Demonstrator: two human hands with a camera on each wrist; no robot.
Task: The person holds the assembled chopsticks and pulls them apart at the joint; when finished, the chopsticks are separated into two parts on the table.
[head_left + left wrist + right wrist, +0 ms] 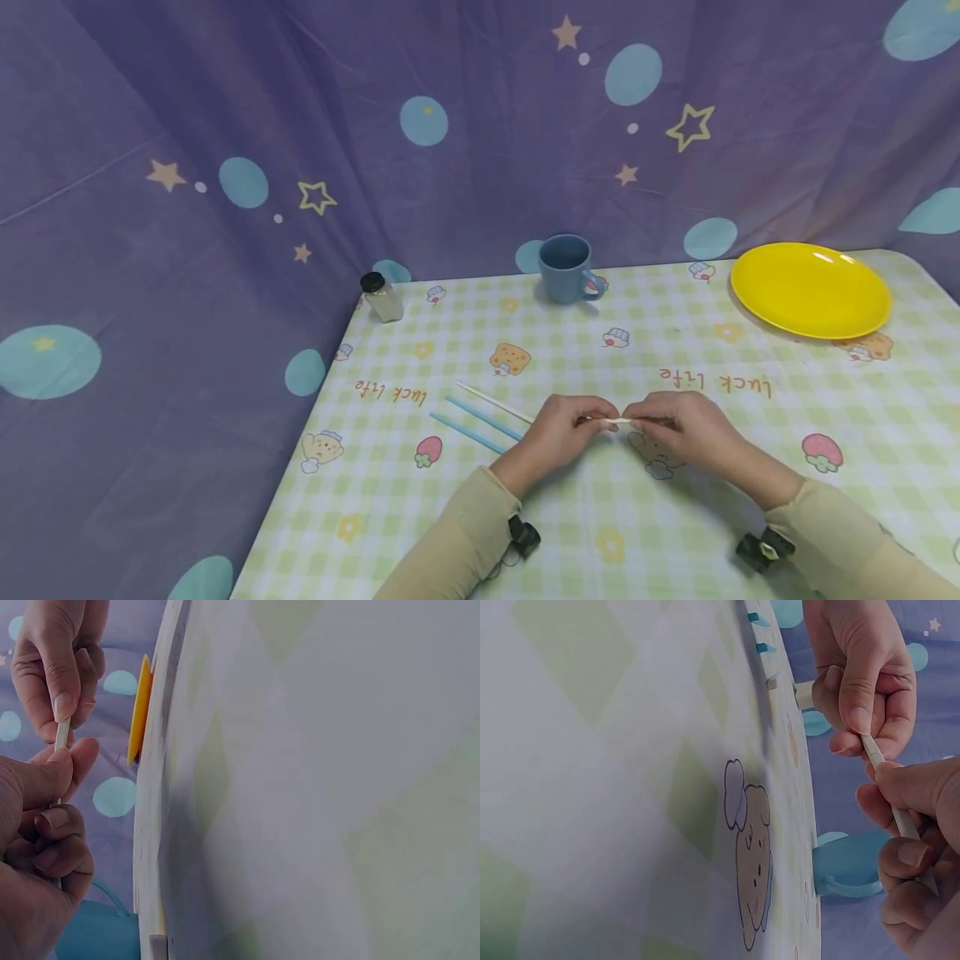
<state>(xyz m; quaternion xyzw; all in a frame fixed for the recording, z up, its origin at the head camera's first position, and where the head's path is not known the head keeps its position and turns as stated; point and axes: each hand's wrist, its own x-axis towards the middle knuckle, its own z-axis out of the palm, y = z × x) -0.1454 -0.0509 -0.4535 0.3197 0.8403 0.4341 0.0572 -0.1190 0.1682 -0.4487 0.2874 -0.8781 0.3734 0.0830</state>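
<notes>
Beige sleeves (467, 533) are seen nearest the camera, reaching in over the checked tabletop (570, 542), with a small black device (525, 536) worn by each cuff. Between the two hands, just above the cloth by the look of the wrist views, a thin pale stick (618, 421) is held. It is pinched between thumb and fingers by the left hand (558, 432) and likewise by the right hand (686, 427); the fingers are closed on it, with only a short length left bare between them. Such a stick would probably be found light and fairly stiff, perhaps easily snapped if bent hard, and apt to roll in a loose pinch. It is best taken near each end, by light fingertip pressure.

Beside the left hand, another pale stick (491, 400) and two blue sticks (483, 417) are laid roughly side by side; their near ends are screened by that hand in the head view, so reaching them might be hindered there. Farther back, a black-lidded jar (384, 304), a blue mug (564, 279) and a yellow plate (810, 292) are placed well apart from the hands, before a purple curtain (465, 50).
</notes>
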